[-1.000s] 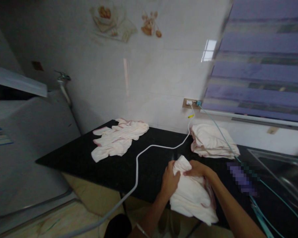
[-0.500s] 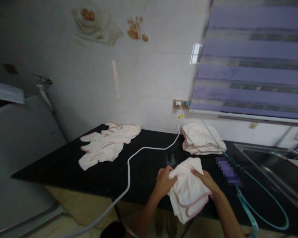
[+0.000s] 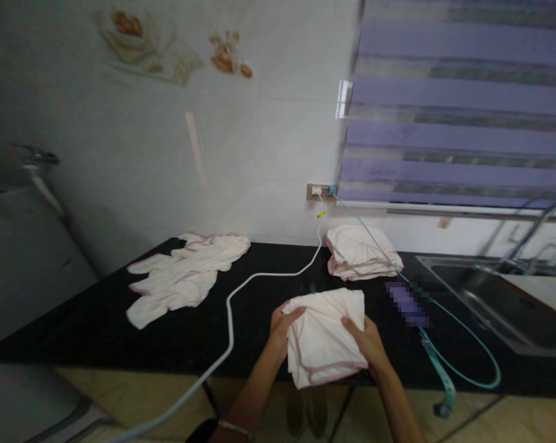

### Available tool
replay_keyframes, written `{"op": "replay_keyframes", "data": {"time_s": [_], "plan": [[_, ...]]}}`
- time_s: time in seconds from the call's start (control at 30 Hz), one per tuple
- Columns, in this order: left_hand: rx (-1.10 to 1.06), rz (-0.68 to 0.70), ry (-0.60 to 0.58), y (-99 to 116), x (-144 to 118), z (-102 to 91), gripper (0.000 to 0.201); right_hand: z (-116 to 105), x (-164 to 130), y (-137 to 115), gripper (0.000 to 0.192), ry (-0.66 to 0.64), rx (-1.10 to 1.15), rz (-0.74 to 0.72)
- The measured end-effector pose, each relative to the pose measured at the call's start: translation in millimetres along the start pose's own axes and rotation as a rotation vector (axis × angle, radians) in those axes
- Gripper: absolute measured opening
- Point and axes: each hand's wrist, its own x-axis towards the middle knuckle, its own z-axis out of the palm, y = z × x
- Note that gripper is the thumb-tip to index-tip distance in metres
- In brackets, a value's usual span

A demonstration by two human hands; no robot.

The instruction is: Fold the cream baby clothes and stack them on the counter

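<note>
A white cloth with pink edging (image 3: 326, 338), folded into a rough square, is held at the front edge of the dark counter. My left hand (image 3: 283, 326) grips its left side, thumb on top and the other fingers underneath. On the right side my right hand (image 3: 367, 344) pinches it the same way. Behind it lies a stack of folded white cloths (image 3: 361, 252) with the same pink edging. Farther left, a crumpled white cloth (image 3: 185, 277) is spread loosely on the counter.
The black counter (image 3: 254, 258) runs along a tiled wall. A white cable (image 3: 229, 320) crosses it from the wall socket (image 3: 321, 192). A teal cord (image 3: 462, 326) and strap (image 3: 439, 369) lie by a blurred purple item (image 3: 407, 304). A sink (image 3: 503, 295) is at the right.
The held cloth has been lifted slightly and straightened into a neater square. Both hands have shifted to its sides. The view has turned to the right.
</note>
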Motion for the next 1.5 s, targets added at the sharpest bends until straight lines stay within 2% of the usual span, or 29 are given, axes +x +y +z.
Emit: {"op": "replay_keyframes", "data": {"time_s": [0.17,0.23,0.33,0.4,0.53,0.8,1.0,1.5], "plan": [[-0.044,-0.071,0.02,1,-3,-2.2,0.053,12,-14,6,0.069,0.102,0.006,-0.071],[-0.039,-0.148,-0.073,-1,-5,0.5,0.056,12,-17,8,0.072,0.147,0.017,-0.079],[-0.022,-0.262,-0.303,-6,-6,4.5,0.061,7,-17,11,0.075,0.199,0.001,-0.07],[-0.028,-0.28,-0.366,-10,-6,4.6,0.064,5,-16,12,0.075,0.189,-0.02,-0.063],[-0.023,-0.279,-0.327,-14,-4,0.5,0.069,3,-17,11,0.073,0.139,-0.027,-0.046],[-0.007,-0.332,-0.28,-14,-4,-1.1,0.063,6,-22,0,0.07,0.218,-0.013,-0.058],[-0.022,-0.317,-0.32,-18,-4,-4.1,0.062,6,-21,1,0.069,0.221,0.042,-0.065],[0.01,-0.32,-0.296,-19,-3,-7.4,0.06,5,-18,11,0.068,0.218,0.021,-0.066]]}}
